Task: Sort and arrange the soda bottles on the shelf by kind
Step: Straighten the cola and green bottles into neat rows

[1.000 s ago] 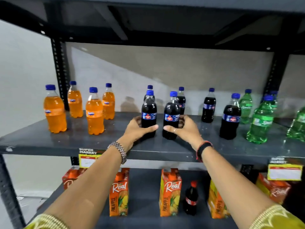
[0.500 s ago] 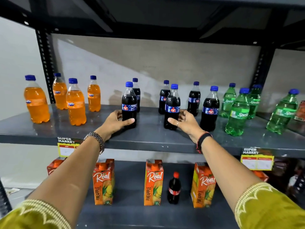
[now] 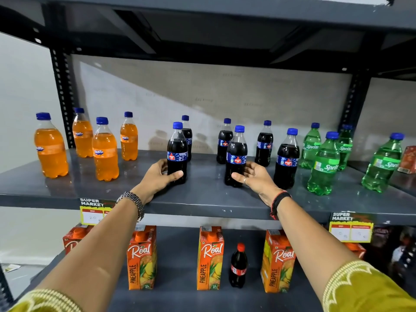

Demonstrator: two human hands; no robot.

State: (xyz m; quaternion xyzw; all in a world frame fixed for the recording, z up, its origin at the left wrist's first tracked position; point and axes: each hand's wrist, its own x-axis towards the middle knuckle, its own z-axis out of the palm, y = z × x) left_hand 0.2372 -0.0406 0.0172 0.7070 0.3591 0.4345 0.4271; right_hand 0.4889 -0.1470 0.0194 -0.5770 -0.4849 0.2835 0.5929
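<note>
On the grey middle shelf [image 3: 202,197] stand three groups of blue-capped bottles. Several orange Fanta bottles [image 3: 104,152] are at the left, several dark cola bottles [image 3: 287,161] in the middle, several green Sprite bottles [image 3: 324,165] at the right. My left hand [image 3: 158,176] is wrapped around the base of one upright cola bottle [image 3: 177,154]. My right hand [image 3: 253,176] grips the base of a second upright cola bottle [image 3: 236,156]. Both bottles rest on the shelf, a gap between them.
Another shelf board [image 3: 225,23] hangs close overhead. The lower shelf [image 3: 180,298] holds orange pineapple juice cartons [image 3: 210,257] and a small red-capped cola bottle [image 3: 238,266]. Price tags [image 3: 92,210] hang on the shelf's front edge. Black uprights [image 3: 62,97] frame the bay.
The two cola bottles stood together at the front a second ago. My left hand slid its bottle left and my right hand slid its bottle right, opening a gap. The view has shifted.
</note>
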